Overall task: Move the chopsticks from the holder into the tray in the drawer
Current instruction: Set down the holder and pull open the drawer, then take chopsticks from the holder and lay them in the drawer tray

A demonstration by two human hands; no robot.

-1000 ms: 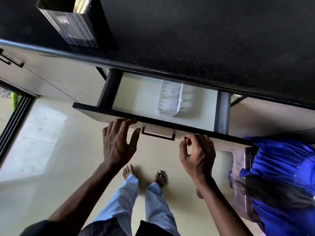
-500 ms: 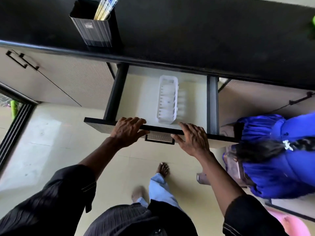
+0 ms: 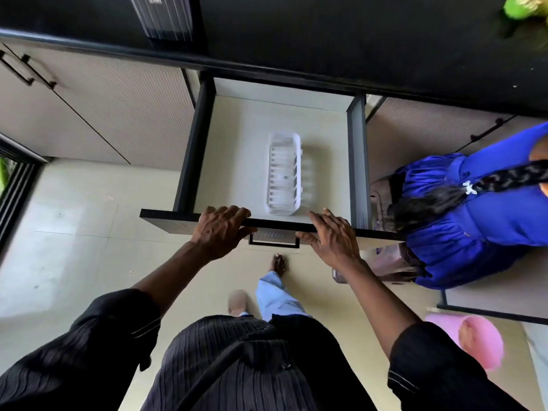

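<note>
**Open drawer, both hands at its front edge**

My left hand (image 3: 221, 231) curls over the front edge of the drawer (image 3: 192, 149), thumb beneath. My right hand (image 3: 333, 237) rests there, fingers fairly straight. The white tray (image 3: 284, 176) lies inside, mid-frame. The holder (image 3: 162, 17) stands on the bench (image 3: 355, 40), upper left, its top cropped.

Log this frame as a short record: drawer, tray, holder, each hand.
drawer: pulled out
tray: white, lies in the drawer, holds no chopsticks
holder: on the dark counter, top cut off by the frame; chopsticks not in view
left hand: grips the drawer front at its top edge
right hand: fingers lie straight across that edge
stage: no chopsticks transferred yet
</note>
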